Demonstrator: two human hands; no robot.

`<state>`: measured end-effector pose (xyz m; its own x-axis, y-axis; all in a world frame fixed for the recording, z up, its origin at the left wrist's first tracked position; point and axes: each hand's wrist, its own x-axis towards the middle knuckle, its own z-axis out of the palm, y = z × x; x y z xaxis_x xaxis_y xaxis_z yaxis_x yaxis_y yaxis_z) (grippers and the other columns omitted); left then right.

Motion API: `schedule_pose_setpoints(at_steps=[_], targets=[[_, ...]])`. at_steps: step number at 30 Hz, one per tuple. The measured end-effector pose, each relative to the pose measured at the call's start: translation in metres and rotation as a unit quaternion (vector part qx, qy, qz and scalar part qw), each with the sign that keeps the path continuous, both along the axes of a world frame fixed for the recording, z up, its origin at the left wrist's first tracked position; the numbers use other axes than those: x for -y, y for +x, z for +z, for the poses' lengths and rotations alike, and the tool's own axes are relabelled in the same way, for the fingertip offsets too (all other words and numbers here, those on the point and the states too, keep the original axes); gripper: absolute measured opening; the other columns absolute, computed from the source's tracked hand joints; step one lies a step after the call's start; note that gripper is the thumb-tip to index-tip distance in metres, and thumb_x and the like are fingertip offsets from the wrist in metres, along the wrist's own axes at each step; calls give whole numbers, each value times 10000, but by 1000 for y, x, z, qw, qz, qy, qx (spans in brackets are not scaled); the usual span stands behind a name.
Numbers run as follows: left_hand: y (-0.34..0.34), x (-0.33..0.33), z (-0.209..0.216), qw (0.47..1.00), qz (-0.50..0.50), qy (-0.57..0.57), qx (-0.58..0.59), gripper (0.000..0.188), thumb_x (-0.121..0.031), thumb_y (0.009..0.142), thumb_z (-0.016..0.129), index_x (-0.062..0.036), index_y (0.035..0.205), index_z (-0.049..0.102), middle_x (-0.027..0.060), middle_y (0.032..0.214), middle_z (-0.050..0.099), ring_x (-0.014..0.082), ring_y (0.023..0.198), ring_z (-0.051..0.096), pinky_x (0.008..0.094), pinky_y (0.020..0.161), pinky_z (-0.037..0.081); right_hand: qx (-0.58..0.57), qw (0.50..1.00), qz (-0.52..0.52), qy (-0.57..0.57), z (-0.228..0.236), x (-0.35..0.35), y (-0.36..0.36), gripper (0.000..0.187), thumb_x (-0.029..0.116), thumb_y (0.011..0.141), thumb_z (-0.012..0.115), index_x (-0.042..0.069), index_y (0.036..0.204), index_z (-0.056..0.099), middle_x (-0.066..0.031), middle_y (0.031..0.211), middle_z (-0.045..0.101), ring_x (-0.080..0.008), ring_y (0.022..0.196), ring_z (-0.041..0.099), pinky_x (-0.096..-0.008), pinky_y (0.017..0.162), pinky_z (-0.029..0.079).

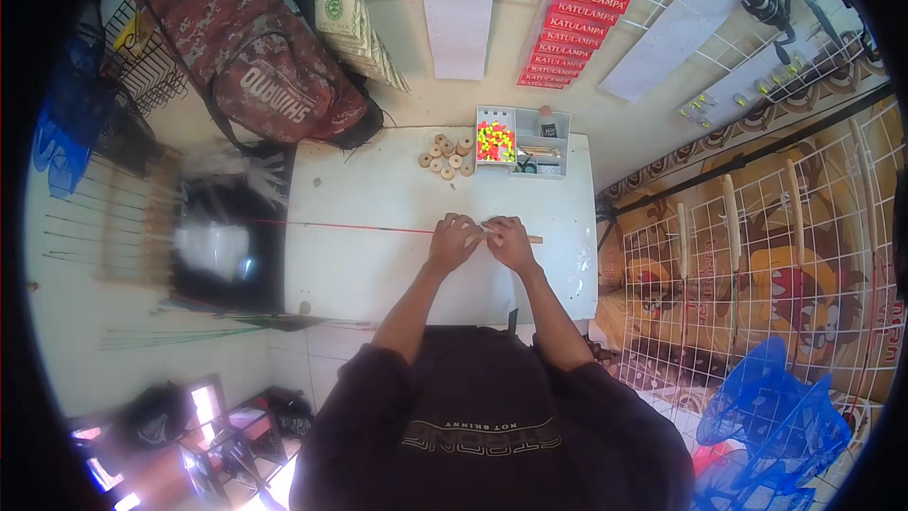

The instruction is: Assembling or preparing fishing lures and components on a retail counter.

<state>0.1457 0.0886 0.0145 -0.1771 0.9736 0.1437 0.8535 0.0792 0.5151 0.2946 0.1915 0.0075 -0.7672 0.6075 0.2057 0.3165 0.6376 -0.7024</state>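
A thin red fishing rod lies across the white table, its tan handle end sticking out to the right. My left hand is closed around the rod just left of the handle. Close beside it, my right hand is closed with its fingers bent over the handle. A small whitish piece shows between my fingertips; its kind is too small to make out. The undersides of both hands and the part of the rod beneath them are hidden.
Several wooden spools sit near the table's back edge, beside a white divided tray with bright yellow and pink bits. A camouflage bag leans at the back left. Wire racks stand right; blue nets hang lower right.
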Motion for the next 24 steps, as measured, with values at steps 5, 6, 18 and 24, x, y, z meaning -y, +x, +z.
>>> schedule_pose_setpoints(at_steps=[5, 6, 18, 24], targets=[[0, -3, -11, 999, 17, -19, -36, 239, -225, 763, 717, -192, 998, 689, -15, 1074, 575, 225, 1095, 482, 396, 880, 431, 57, 998, 12, -4, -1, 1, -2, 368, 64, 713, 663, 113, 1078, 675, -58, 1100, 635, -292, 1019, 529, -386, 904, 422], [0, -4, -12, 999, 18, -2, -41, 237, -234, 757, 717, -187, 988, 687, -18, 1041, 573, 226, 1080, 485, 393, 852, 433, 57, 998, 11, -4, -1, 1, -1, 368, 64, 713, 663, 113, 1078, 675, -58, 1100, 635, -292, 1019, 529, -386, 904, 422], [-1, -9, -7, 999, 4, -48, -25, 232, -258, 761, 716, -168, 973, 694, -9, 1061, 574, 219, 1092, 486, 399, 872, 436, 39, 999, -9, -15, 6, 6, 9, 437, 37, 708, 673, 94, 1139, 623, -79, 1155, 611, -305, 1085, 513, -412, 931, 408], [1, -8, -16, 999, 12, -7, -45, 246, -225, 717, 735, -177, 955, 692, -13, 1015, 572, 223, 1058, 496, 389, 814, 447, 5, 1000, -15, -23, 3, 7, 9, 407, 14, 696, 678, 89, 1093, 624, -86, 1112, 609, -300, 1099, 503, -411, 941, 403]])
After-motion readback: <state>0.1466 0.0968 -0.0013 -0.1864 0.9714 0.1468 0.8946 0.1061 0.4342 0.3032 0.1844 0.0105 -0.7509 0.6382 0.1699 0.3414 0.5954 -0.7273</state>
